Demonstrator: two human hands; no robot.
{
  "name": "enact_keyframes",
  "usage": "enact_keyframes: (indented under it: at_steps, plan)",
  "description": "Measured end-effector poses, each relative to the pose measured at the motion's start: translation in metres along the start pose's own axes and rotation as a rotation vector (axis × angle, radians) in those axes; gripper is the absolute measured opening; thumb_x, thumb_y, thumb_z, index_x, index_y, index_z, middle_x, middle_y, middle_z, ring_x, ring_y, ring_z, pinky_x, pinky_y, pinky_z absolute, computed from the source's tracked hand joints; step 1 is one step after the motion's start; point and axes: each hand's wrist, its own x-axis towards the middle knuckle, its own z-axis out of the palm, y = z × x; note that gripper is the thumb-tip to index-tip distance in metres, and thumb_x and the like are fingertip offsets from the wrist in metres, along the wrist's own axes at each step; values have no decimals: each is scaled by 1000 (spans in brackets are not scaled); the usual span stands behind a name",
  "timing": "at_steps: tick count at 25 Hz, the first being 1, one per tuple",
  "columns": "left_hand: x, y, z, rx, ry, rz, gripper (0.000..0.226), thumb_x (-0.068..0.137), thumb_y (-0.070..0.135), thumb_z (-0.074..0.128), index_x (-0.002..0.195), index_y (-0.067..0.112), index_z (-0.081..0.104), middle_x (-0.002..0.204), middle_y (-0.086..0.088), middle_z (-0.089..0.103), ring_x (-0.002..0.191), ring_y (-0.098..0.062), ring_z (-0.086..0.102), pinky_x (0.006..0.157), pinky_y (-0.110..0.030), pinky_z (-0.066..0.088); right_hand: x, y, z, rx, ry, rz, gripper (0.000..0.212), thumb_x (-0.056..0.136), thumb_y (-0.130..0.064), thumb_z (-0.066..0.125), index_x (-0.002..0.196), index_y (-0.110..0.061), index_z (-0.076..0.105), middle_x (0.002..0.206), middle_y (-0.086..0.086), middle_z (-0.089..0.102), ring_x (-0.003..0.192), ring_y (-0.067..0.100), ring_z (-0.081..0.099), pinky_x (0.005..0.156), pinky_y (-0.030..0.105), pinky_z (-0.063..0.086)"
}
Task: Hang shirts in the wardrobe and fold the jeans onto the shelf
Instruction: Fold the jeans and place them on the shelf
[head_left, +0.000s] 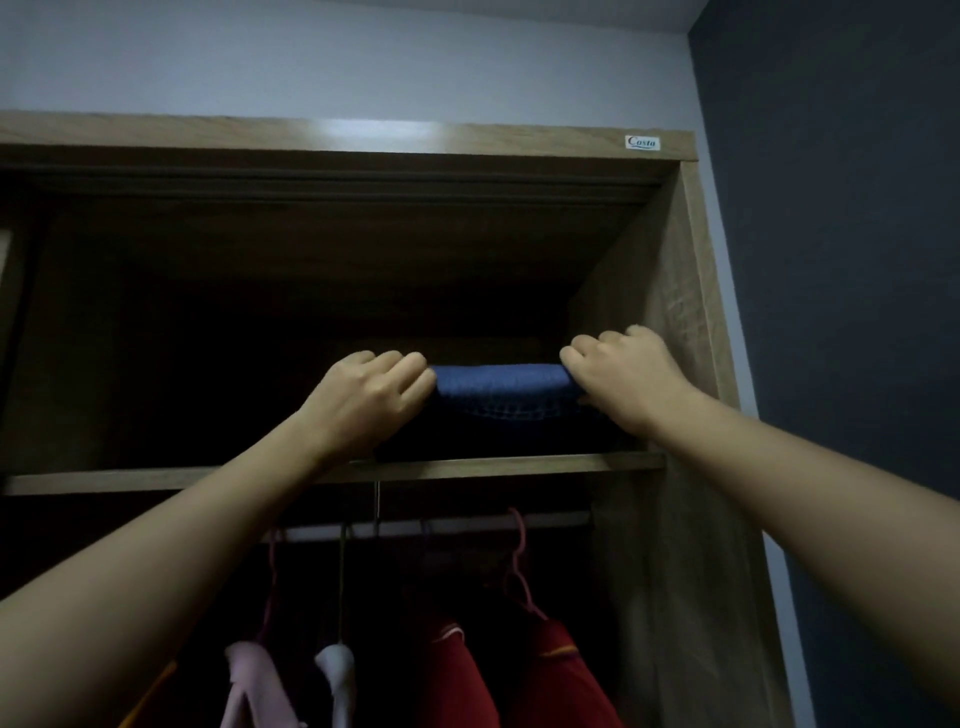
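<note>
Folded blue jeans lie on the wooden upper shelf of the wardrobe, toward its right end. My left hand grips the left end of the folded stack with curled fingers. My right hand grips the right end, knuckles up, close to the wardrobe's right side panel. Below the shelf, shirts hang from the rail: two red ones, a pale pink one and a white one.
The wardrobe's right side panel stands right beside my right hand. The shelf's left part is dark. A top board with a small label runs above. A dark wall lies to the right.
</note>
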Motion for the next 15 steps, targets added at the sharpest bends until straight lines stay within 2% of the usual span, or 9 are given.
enact_keyframes:
  at_steps: [2, 3, 5, 7, 8, 11, 13, 15]
  plan:
    - [-4, -5, 1, -144, -99, 62, 33, 75, 29, 70, 95, 14, 48, 86, -7, 59, 66, -20, 60, 49, -26, 43, -5, -6, 1, 2, -5, 11, 26, 91, -25, 53, 115, -15, 48, 116, 5, 56, 100, 25, 58, 61, 33, 35]
    - [-7, -6, -1, -250, -201, 30, 40, 75, 35, 71, 102, 18, 48, 97, -7, 58, 77, -20, 60, 56, -25, 44, -7, -9, 2, 6, -26, -1, 25, 92, -23, 50, 116, -15, 47, 117, 4, 55, 102, 25, 58, 59, 32, 35]
    - [-11, -10, -5, -504, -449, -157, 45, 80, 46, 65, 116, 29, 45, 117, 1, 49, 104, -17, 52, 76, -25, 42, -10, -13, 7, -1, -65, -27, 26, 92, -21, 49, 118, -15, 47, 119, 4, 54, 104, 25, 57, 59, 32, 35]
    - [-15, -12, -5, -580, -606, -280, 49, 85, 43, 61, 127, 33, 38, 118, 4, 50, 108, -16, 52, 82, -25, 43, -9, -14, 9, -22, -51, -22, 27, 92, -21, 50, 118, -14, 48, 119, 5, 55, 103, 26, 57, 59, 32, 35]
    - [-14, -12, -5, -516, -593, -292, 52, 87, 40, 59, 133, 31, 34, 120, 1, 54, 107, -18, 56, 83, -28, 47, -7, -12, 9, -25, -28, -12, 27, 92, -21, 50, 118, -14, 48, 118, 5, 56, 102, 26, 58, 58, 32, 36]
    - [-16, -5, 3, -362, -396, -250, 61, 91, 34, 56, 145, 22, 29, 130, -8, 56, 108, -24, 61, 87, -39, 52, -4, -10, 8, -20, -36, -25, 28, 91, -25, 52, 118, -17, 49, 118, 3, 56, 103, 24, 57, 59, 31, 36]
    - [-18, -5, 4, -402, -410, -211, 62, 90, 36, 56, 145, 26, 30, 136, -4, 54, 114, -21, 59, 93, -36, 49, -4, -10, 8, -28, -138, -107, 34, 89, -34, 55, 121, -22, 47, 119, 0, 54, 107, 23, 55, 62, 31, 36]
    - [-19, -10, 0, -462, -524, -175, 64, 89, 41, 57, 145, 33, 27, 137, 1, 53, 116, -16, 57, 97, -31, 46, -5, -6, 5, 1, -232, -155, 40, 87, -40, 57, 123, -26, 45, 120, -1, 51, 110, 22, 53, 67, 32, 41]
